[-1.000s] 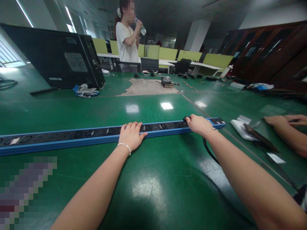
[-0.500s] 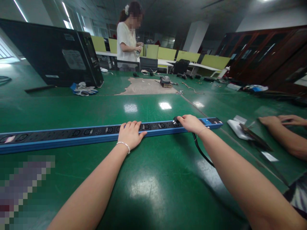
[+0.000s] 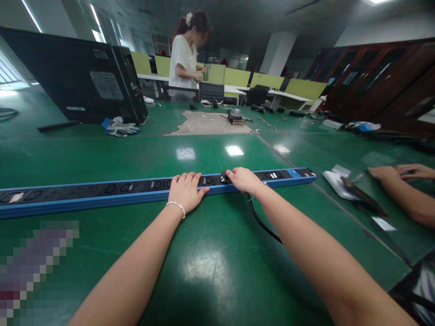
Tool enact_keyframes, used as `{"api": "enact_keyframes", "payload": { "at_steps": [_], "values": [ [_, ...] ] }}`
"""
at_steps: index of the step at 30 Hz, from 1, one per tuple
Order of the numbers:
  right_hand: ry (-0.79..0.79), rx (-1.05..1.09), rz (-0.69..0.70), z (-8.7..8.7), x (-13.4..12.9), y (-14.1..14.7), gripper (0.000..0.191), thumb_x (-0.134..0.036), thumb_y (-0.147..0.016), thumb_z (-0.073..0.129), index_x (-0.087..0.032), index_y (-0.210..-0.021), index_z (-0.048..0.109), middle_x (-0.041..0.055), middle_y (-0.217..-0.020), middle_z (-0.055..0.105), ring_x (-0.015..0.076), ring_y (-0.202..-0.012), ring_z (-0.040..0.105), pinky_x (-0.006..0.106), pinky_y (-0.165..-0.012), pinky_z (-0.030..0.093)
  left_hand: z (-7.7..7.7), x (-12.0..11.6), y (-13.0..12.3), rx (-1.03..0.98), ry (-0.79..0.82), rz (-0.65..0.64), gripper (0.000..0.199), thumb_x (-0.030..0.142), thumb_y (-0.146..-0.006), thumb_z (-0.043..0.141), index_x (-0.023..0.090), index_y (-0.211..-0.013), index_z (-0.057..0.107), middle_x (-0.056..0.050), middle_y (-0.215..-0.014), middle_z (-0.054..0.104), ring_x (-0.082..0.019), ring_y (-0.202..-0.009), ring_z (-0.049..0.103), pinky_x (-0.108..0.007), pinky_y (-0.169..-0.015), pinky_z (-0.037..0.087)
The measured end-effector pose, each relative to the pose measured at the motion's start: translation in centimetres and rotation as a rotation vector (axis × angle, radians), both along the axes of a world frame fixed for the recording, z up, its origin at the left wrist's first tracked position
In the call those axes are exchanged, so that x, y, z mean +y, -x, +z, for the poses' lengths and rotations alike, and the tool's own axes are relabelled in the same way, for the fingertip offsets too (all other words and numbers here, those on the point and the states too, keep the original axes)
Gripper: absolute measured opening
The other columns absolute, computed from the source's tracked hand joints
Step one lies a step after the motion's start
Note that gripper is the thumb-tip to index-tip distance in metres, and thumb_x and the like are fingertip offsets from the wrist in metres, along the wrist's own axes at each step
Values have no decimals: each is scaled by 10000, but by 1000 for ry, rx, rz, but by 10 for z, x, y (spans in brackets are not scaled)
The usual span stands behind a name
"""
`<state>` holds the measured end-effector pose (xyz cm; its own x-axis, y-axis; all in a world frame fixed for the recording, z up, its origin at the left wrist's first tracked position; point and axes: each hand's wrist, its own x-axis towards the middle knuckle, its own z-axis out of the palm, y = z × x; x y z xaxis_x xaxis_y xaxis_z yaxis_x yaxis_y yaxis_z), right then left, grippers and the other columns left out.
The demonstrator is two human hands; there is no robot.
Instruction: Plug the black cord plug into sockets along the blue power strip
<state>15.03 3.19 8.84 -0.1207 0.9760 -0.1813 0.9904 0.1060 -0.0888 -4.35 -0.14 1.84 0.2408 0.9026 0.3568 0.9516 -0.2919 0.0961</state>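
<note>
A long blue power strip with a black socket face lies across the green table. My left hand rests on its middle, fingers laid over the top and thumb stretched to the right along the near side. To its right, my right hand grips a black power plug, with the metal prongs showing to the left, just over the sockets. Whether the prongs touch the strip I cannot tell. The plug's black cable hangs from under my right hand and runs toward me, passing behind my forearm.
A black computer case stands at the back left, with work gloves beside it. A small motor-like part sits farther back. At the right are another person's hands and a white adapter. Someone in a white top stands beyond the table.
My right hand has moved left along the power strip with the plug, toward my left hand, and the cable has followed. My left hand stays in place on the strip.
</note>
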Motion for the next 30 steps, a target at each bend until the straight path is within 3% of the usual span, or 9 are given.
{"api": "enact_keyframes", "payload": {
  "at_steps": [6, 13, 23, 26, 30],
  "values": [
    [-14, -95, 68, 4, 1, 17, 459, -358, -916, 296, -120, -1054, 663, 200, -1058, 662, 284, -990, 629, 340, -814, 464, 1, -1, 0, -2, 13, 2, 545, 547, -873, 356, 224, -1295, 480, -88, -1280, 562, -273, -1177, 463, -436, -1002, 279],
    [13, -97, -37, 8, -5, 43, 419, -304, -897, 353, -85, -1065, 669, 230, -1097, 642, 264, -995, 632, 351, -830, 487, 0, 1, 1, -2, -17, -3, 549, 547, -871, 373, 196, -1275, 494, -93, -1262, 571, -273, -1152, 477, -432, -981, 301],
    [103, -159, 91, 1, -5, 50, 364, -250, -838, 489, -87, -1118, 655, 235, -1174, 607, 299, -1068, 598, 430, -902, 463, -4, 2, 1, -15, -26, -24, 583, 556, -870, 367, 168, -1292, 474, -110, -1287, 557, -271, -1180, 471, -426, -1010, 295],
    [113, -172, 96, 1, -7, 50, 369, -201, -819, 496, -98, -1141, 643, 232, -1215, 582, 296, -1059, 603, 440, -891, 471, 1, 6, 14, 8, 57, -12, 660, 575, -845, 404, 137, -1339, 417, -138, -1312, 536, -271, -1207, 462, -428, -1020, 301],
    [124, -184, 96, -1, -3, 50, 371, -149, -799, 496, -87, -1131, 649, 243, -1225, 571, 300, -1046, 610, 446, -882, 474, 9, 7, 57, 57, 202, 114, 800, 703, -734, 464, 164, -1325, 437, -155, -1346, 504, -320, -1230, 441, -500, -1024, 288]
  ]
}}
